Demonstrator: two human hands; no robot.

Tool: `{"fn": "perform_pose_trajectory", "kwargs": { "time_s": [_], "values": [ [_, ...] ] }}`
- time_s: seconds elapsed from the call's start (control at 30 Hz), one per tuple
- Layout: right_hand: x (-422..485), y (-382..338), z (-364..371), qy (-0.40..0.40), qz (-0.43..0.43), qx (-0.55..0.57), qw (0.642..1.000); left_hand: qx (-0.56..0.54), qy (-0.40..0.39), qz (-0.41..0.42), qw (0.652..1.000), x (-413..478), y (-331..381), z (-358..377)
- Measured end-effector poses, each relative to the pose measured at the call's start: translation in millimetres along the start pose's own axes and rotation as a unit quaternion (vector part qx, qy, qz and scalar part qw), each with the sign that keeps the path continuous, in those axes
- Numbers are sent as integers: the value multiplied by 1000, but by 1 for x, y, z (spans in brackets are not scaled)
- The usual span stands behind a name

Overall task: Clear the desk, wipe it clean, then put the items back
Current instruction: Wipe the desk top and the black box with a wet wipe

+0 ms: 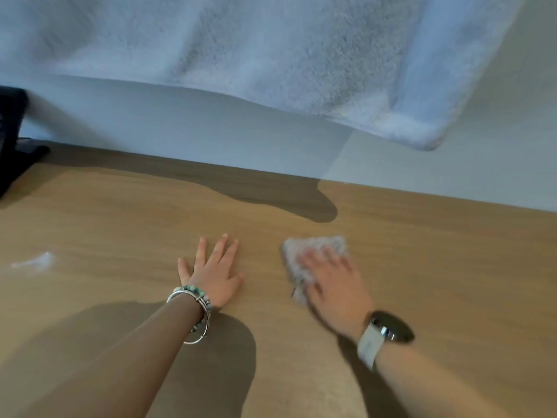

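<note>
Okay, far left first: a dark object [12, 137] stands at the back corner of the wooden desk [120, 224], against the pale wall [180, 122], cut off by the edge of my view. Just along from it, nearer me, a small white wisp [36, 262] lies on the wood; I cannot tell what it is.

My left hand [212, 273] lies flat on the desk, palm down, fingers straight and spread, holding nothing. Silver bangles and a beaded bracelet [193, 300] sit at that wrist.

A little to the right, apart from that hand, is the grey fluffy cloth [313, 251], lying on the desktop. My right hand [331, 279] is on top of it, fingers laid flat over the cloth and pressing it to the wood, not curled round it. That hand is blurred. On that wrist is a watch [388, 328] with a white strap and a dark round face, too blurred to read.

Above it all, a big pale towel [271, 55] hangs in front of the wall, its lower corner over the right side of the desk.
</note>
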State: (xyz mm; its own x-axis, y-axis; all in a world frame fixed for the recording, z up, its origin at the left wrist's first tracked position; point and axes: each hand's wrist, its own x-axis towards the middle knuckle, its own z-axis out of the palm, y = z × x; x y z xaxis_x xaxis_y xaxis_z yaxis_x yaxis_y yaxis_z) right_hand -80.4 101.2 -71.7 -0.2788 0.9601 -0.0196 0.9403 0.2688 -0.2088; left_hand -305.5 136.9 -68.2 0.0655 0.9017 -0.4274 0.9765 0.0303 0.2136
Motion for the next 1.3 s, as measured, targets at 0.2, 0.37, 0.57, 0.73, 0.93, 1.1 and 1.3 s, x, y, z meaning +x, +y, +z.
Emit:
{"fn": "perform_pose_trajectory", "kwargs": {
  "time_s": [0.2, 0.37, 0.57, 0.73, 0.93, 1.1, 1.3],
  "values": [
    [21, 42, -4, 3, 262, 16, 965, 16, -1, -1, 1000, -1, 0, 1],
    [-16, -25, 8, -33, -25, 36, 999, 19, 2, 3, 1000, -1, 0, 1],
    [33, 101, -17, 31, 306, 32, 951, 5, 7, -1, 1000, -1, 1, 4],
    [51, 29, -1, 12, 66, 12, 998, -13, 12, -7, 1000, 1, 3, 2],
    [80, 71, -8, 48, 126, -8, 991, -15, 9, -13, 1000, 0, 3, 2],
    [119, 87, -7, 29, 188, -3, 982, -19, 12, -15, 1000, -2, 3, 2],
    [109, 65, -5, 35, 98, 7, 995, -29, 14, -8, 999, 1, 2, 3]
  ]
}}
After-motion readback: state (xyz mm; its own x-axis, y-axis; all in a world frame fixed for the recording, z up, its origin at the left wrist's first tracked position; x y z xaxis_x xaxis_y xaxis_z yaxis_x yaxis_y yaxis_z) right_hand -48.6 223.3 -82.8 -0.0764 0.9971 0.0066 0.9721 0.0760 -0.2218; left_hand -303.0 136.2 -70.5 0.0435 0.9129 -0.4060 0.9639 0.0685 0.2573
